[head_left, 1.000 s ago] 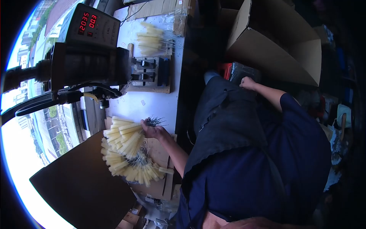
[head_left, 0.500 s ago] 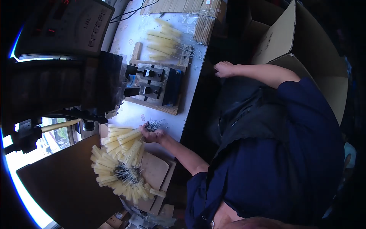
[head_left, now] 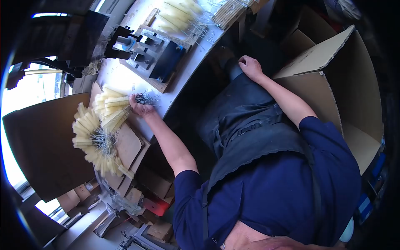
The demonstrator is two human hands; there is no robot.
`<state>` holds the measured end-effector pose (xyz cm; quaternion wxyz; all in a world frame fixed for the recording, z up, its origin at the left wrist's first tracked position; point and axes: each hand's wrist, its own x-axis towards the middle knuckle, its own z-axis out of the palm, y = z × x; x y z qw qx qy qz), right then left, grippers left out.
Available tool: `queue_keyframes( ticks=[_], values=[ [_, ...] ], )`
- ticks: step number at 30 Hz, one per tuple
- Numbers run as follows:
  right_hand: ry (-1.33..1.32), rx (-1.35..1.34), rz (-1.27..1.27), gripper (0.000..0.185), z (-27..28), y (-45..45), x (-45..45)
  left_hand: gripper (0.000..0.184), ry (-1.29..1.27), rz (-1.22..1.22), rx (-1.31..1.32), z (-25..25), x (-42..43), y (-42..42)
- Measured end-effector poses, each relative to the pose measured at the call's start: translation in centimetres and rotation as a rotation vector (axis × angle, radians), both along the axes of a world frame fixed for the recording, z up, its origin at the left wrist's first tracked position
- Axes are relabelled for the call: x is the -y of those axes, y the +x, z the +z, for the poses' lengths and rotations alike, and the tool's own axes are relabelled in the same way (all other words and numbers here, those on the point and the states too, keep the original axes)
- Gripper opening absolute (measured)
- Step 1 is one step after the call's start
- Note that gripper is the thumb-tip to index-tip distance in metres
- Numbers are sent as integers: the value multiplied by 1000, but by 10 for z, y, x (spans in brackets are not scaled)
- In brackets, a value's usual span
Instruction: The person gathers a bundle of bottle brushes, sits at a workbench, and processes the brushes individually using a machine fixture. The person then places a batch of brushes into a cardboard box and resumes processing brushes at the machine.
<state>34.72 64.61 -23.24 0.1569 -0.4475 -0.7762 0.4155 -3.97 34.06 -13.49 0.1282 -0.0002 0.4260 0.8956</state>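
Note:
My left hand [head_left: 143, 109] is closed round the wire stems of a bunch of pale yellow brushes [head_left: 111, 104]; the bristle ends fan out to its left and the thin wires stick out on its right. Just below lies a ring of similar brushes [head_left: 85, 139], wires gathered at its middle, beside cardboard sheets [head_left: 127, 146]. My right hand [head_left: 251, 69] is held over the dark apron [head_left: 246, 104], its fingers curled loosely, with nothing visible in them. More yellow brushes [head_left: 175, 16] lie on the table [head_left: 183, 77] beyond a metal clamping fixture [head_left: 152, 54].
Dark machine parts [head_left: 77, 39] reach over the table from the upper left. A large dark panel [head_left: 46, 146] stands at the left. An open cardboard box [head_left: 308, 89] is at the right. Small boxes [head_left: 160, 229] and a red object [head_left: 155, 206] are at the lower left.
The view has turned and shifted, so the table now runs diagonally. My right hand went from low by the box to over the apron, its fingers looser. My left hand keeps hold of the bunch.

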Motion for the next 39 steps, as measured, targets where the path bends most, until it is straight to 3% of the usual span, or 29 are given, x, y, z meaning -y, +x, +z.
queue_keyframes(
  ticks=[7,9,11,13,15,17,21,25,27,31,36,37,38,39],
  values=[
    [-274,338,5,39,-74,154,15,6,-164,5,56,-4,3,-15],
    [-382,554,-58,48,-63,189,35,4,-148,-64,83,-3,5,-18],
    [-540,807,-45,65,-87,215,53,4,-107,-161,47,-9,14,-20],
    [-675,817,-56,76,-93,218,63,4,-203,-154,-44,-6,21,-14],
    [-756,808,-86,83,-98,208,67,7,-117,-176,103,-4,23,-17],
    [-777,818,-85,85,-92,206,73,7,-221,-123,122,6,20,-16],
    [-821,884,-47,73,-69,171,79,7,-332,-125,164,10,15,-12],
    [-707,823,74,56,-94,174,82,3,-408,-73,126,9,9,-15],
    [-666,814,118,51,-114,179,72,4,-313,-92,130,11,5,-10],
    [-788,846,301,50,-117,177,52,8,-235,-108,19,1,15,-18],
    [-756,730,157,50,-132,190,53,7,-246,-104,11,-1,10,-20],
    [-743,721,120,50,-129,188,51,16,-160,-164,5,-10,13,-25],
    [-717,633,125,50,-150,199,49,39,-36,-270,125,-8,14,-27],
    [-689,545,151,50,-191,219,44,55,-92,-287,99,7,-3,-2]
  ],
)
